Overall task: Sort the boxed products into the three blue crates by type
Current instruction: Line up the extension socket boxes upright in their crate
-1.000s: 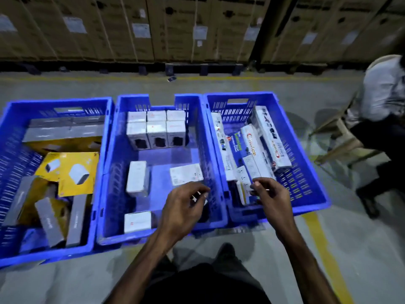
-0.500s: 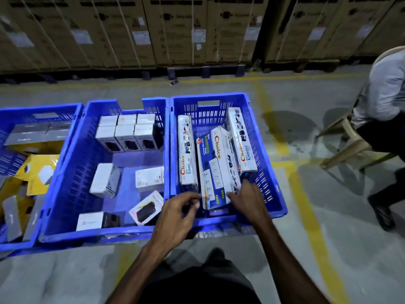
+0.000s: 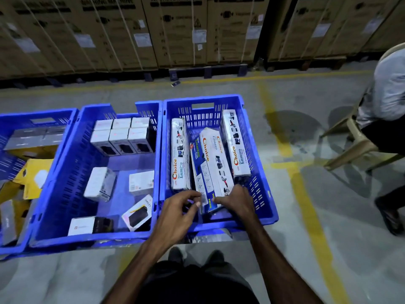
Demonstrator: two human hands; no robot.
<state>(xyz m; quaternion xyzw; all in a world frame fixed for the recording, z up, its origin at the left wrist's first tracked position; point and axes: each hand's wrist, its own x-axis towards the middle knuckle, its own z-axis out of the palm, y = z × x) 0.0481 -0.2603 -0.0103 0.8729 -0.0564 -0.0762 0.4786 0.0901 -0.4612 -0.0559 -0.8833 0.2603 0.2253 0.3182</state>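
Both hands reach into the right crate (image 3: 258,137), at its near end. The right hand (image 3: 236,199) is curled over the near end of the middle Choice box (image 3: 209,165), fingers pressed on its top face, gripping it; the left hand (image 3: 178,210) hovers just beside the same end with fingers bent and thumb tip close to the box edge — whether it actually grips the box cannot be told. This long white-and-blue box lies tilted along the crate, between the left Choice box (image 3: 180,154) against the left wall and the right Choice box (image 3: 235,143) leaning on the right wall. The middle crate (image 3: 72,176) holds a block of small white boxes (image 3: 122,134) at its far end and several loose ones — one lying near the centre (image 3: 99,184). The left crate (image 3: 13,119), partly out of frame, contains yellow and grey boxes (image 3: 32,172). A seated person (image 3: 388,99) is at the right edge.
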